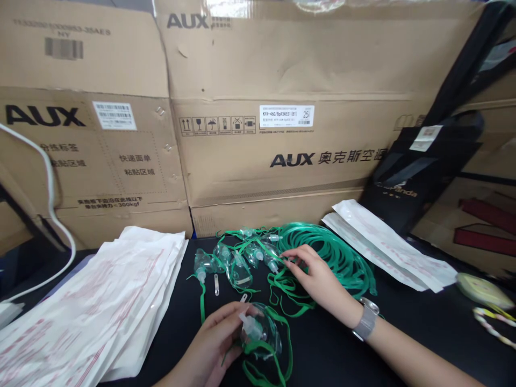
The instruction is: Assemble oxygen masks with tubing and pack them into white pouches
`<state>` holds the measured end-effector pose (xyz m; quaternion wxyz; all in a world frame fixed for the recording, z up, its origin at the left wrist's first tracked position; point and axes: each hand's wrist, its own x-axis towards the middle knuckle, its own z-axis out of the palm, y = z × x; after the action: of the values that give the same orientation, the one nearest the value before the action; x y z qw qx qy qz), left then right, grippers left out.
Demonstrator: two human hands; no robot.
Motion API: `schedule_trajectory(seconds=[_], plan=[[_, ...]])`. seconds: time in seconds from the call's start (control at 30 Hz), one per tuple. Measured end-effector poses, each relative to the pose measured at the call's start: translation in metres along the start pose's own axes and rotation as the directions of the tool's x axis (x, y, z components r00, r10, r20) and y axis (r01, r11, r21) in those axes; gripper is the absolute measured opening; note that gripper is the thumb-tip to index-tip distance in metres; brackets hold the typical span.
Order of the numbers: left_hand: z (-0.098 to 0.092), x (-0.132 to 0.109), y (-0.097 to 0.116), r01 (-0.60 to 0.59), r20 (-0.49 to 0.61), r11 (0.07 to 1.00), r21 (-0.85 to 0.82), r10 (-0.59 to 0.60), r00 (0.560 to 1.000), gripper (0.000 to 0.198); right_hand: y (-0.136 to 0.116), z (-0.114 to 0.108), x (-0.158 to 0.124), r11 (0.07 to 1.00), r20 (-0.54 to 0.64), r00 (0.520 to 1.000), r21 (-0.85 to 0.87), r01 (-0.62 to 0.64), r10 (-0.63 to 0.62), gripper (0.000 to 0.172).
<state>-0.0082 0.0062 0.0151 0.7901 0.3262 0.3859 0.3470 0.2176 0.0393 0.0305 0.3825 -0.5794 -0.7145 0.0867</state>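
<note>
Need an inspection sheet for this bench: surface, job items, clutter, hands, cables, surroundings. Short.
Surface: black tabletop, largely covered toward the back.
Job's things: clear masks with green straps, grouped beside coiled green tubing; small metal strip in front of them.
Clutter: white packets stacked at left, more at right; beaded string at right edge.
Left hand: holds one mask, strap dangling.
Right hand: fingertips at a green strap; firm grip can't be told. Watch on wrist.
Cables: one white cable, far left.
Surroundings: AUX cartons behind, black bag at right.
Co-workers: nothing seen.
</note>
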Motion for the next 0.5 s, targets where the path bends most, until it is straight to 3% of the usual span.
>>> schedule_trajectory(seconds=[0.1,0.2,0.33,0.5], plan=[[0.0,0.0,0.001,-0.011,-0.004,1.0,-0.011,0.011,1.0,0.029,0.002,-0.005,0.001,0.967,0.015,1.0,-0.255,0.012,-0.008,0.018],[0.001,0.001,0.0,-0.025,-0.009,1.0,-0.01,0.025,1.0,0.026,0.012,-0.015,0.005,0.878,-0.002,0.997,-0.474,-0.065,0.073,0.021],[0.002,0.001,-0.001,-0.046,-0.001,0.999,0.001,0.046,0.999,0.026,0.027,-0.022,0.011,0.859,0.016,0.989,-0.498,-0.12,0.147,0.018],[0.003,0.001,0.001,-0.023,-0.008,1.0,-0.021,0.022,1.0,0.029,0.032,-0.02,0.013,0.868,0.026,0.99,-0.484,-0.11,0.14,0.016]])
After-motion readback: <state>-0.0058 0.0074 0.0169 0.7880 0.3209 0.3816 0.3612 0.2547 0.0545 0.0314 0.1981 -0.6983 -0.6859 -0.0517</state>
